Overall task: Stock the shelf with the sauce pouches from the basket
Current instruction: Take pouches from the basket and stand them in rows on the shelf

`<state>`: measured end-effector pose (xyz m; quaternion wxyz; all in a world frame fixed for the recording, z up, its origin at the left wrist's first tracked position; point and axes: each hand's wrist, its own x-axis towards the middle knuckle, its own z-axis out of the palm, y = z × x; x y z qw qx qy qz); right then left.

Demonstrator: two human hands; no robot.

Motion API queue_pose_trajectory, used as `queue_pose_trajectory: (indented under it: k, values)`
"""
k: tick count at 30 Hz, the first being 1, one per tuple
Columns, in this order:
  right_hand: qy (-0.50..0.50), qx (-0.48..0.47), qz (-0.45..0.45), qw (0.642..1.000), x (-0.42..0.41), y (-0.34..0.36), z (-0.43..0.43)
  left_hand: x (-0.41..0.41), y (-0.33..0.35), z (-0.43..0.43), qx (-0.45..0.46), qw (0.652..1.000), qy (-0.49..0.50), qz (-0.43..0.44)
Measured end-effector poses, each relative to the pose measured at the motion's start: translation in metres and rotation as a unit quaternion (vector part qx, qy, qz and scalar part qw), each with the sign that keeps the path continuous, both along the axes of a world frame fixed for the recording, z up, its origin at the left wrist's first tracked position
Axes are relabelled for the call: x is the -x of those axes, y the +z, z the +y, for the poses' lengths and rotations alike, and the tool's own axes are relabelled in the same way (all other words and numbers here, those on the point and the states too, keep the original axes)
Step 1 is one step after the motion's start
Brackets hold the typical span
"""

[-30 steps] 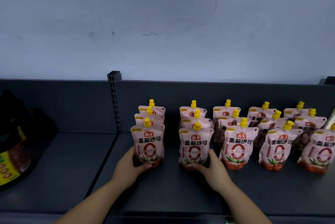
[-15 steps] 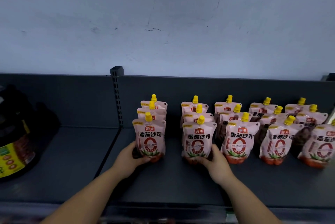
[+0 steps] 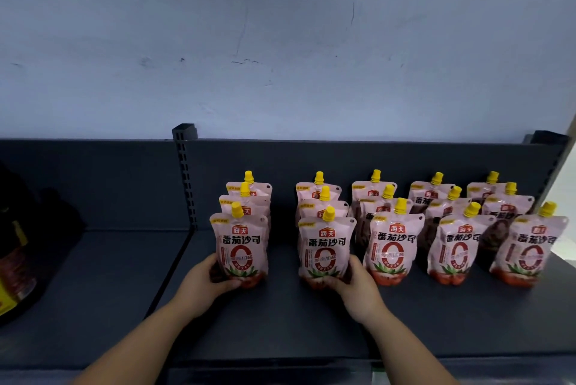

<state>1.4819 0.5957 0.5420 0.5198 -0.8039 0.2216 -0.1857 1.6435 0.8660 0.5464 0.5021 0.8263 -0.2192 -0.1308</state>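
Observation:
Pink sauce pouches with yellow caps stand upright on the dark grey shelf (image 3: 280, 322), in several columns three deep. My left hand (image 3: 205, 280) grips the bottom left corner of the front pouch of the leftmost column (image 3: 240, 247). My right hand (image 3: 353, 283) grips the bottom right of the front pouch of the second column (image 3: 324, 250). Both pouches rest on the shelf. To the right stand the other columns, fronted by a third pouch (image 3: 394, 247), a fourth (image 3: 456, 252) and a fifth (image 3: 530, 252). The basket is out of view.
A slotted upright post (image 3: 185, 179) divides the shelf's back panel. Left of it, a dark bottle with a yellow label (image 3: 15, 260) sits at the frame's edge. A pale cracked wall (image 3: 280, 57) rises behind the shelf. Bare shelf lies in front of the pouches.
Both hands stay on the same two front pouches. The second-column pouch has shifted slightly right, toward the third column. The view has tilted a little.

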Motion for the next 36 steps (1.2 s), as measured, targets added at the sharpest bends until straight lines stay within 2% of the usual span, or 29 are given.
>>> queue_pose_trajectory:
  k: [5, 11, 13, 16, 20, 23, 26, 29, 33, 36]
  values:
    - [-0.010, 0.021, 0.043, 0.999, 0.005, 0.012, 0.006, 0.003, 0.008, -0.001, -0.010, 1.000, 0.012, 0.015]
    - [-0.003, 0.155, 0.165, 0.974, 0.024, 0.035, 0.006, 0.006, 0.024, 0.006, 0.001, 0.989, 0.032, 0.145]
    - [0.036, 0.181, 0.235, 0.954, 0.032, 0.050, 0.005, 0.009, 0.035, 0.012, -0.030, 0.985, 0.022, 0.168]
    - [0.113, 0.212, 0.348, 0.906, 0.042, 0.075, 0.002, 0.018, 0.055, 0.026, -0.091, 0.979, 0.040, 0.179]
    - [0.198, 0.286, 0.417, 0.840, 0.042, 0.106, 0.006, 0.032, 0.077, 0.049, -0.151, 0.974, 0.020, 0.165]
    - [0.239, 0.330, 0.409, 0.817, 0.031, 0.123, 0.027, 0.049, 0.094, 0.067, -0.163, 0.975, 0.000, 0.150]
    - [0.275, 0.397, 0.376, 0.791, 0.014, 0.135, 0.065, 0.067, 0.105, 0.090, -0.241, 0.969, 0.012, 0.054]
    - [0.275, 0.478, 0.329, 0.767, 0.001, 0.142, 0.110, 0.082, 0.104, 0.123, -0.321, 0.944, 0.070, -0.025]
    - [0.261, 0.610, 0.257, 0.703, -0.008, 0.143, 0.177, 0.102, 0.096, 0.191, -0.388, 0.906, 0.166, -0.039]
    - [0.294, 0.628, 0.188, 0.696, -0.013, 0.145, 0.232, 0.120, 0.093, 0.248, -0.407, 0.885, 0.222, -0.035]
